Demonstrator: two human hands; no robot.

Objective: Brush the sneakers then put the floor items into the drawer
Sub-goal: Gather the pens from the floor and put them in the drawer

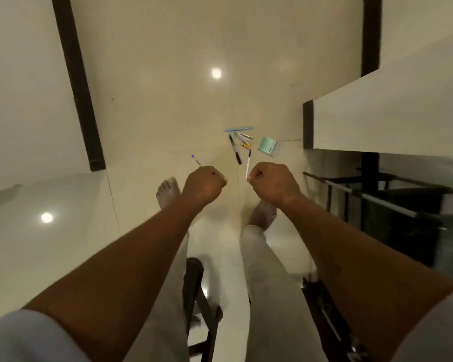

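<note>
Hovering over glossy tiles (pixel 154 100), left hand (pixel 203 182) clenches blue-tipped pen (pixel 196 160), right hand (pixel 273 182) white pen (pixel 248 164).

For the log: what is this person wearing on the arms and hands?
The left sleeve and right sleeve are short and pale grey; the forearms are bare. The left hand and right hand wear no gloves, and no watch or rings show.

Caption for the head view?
Curled left hand and right hand held out before scattered pens, black marker, blue ruler, green notepad.
</note>
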